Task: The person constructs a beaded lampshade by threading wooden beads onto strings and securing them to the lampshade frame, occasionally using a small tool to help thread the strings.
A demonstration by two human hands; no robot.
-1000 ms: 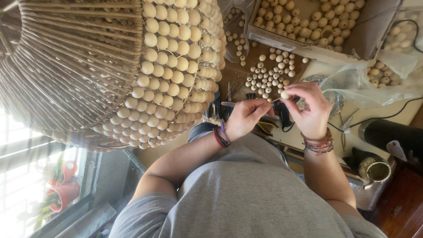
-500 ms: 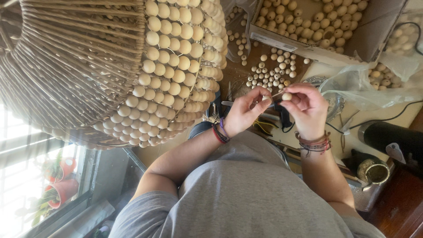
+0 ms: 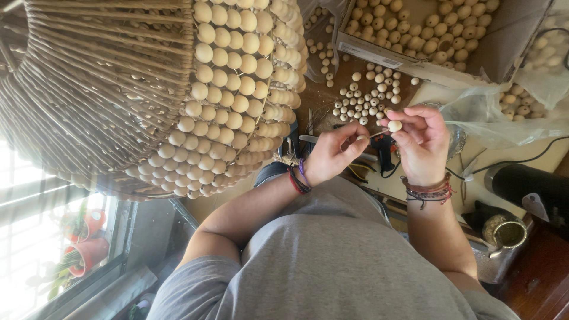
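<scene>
Your right hand (image 3: 424, 145) pinches wooden bead (image 3: 395, 125); left hand (image 3: 332, 155) grips thin wire (image 3: 379, 133). Loosen pinch, bead likely drops among loose beads (image 3: 361, 104) on tabletop (image 3: 323, 98).

Pale round wooden bead (image 3: 395, 125) on thin wire (image 3: 379, 132)

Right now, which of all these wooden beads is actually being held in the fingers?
The single pale wooden bead pinched in the right hand, on a thin stick. The other loose beads lie untouched on the table beyond the hands.
</scene>
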